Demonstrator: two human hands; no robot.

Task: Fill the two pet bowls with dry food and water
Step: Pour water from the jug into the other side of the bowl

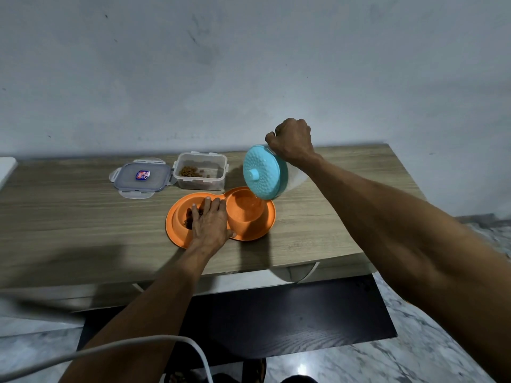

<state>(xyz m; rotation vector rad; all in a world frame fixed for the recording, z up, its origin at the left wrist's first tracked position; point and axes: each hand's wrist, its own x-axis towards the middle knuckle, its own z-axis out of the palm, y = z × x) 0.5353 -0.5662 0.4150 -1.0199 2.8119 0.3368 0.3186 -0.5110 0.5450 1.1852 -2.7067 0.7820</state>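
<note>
A white cable (pixel 154 341) curves across the bottom, nearest the camera, above the marble floor (pixel 414 363). Up on the desk (pixel 69 217), the left hand (pixel 210 222) lies flat, fingers spread, pressing on the orange double bowl (pixel 177 233); its grip is released, palm over the left well, where brown kibble (pixel 189 217) shows beside the fingers. The right well (pixel 246 208) is just beside that hand. Above it, the right hand (pixel 291 140) is clenched around the handle of a blue-lidded jug (pixel 264 172), tipped over sharply, and water runs from it into the right well. Farther back sits a clear box (pixel 201 174) with some kibble left inside, its lid (pixel 142 176) lying flat just beside it on the left.
</note>
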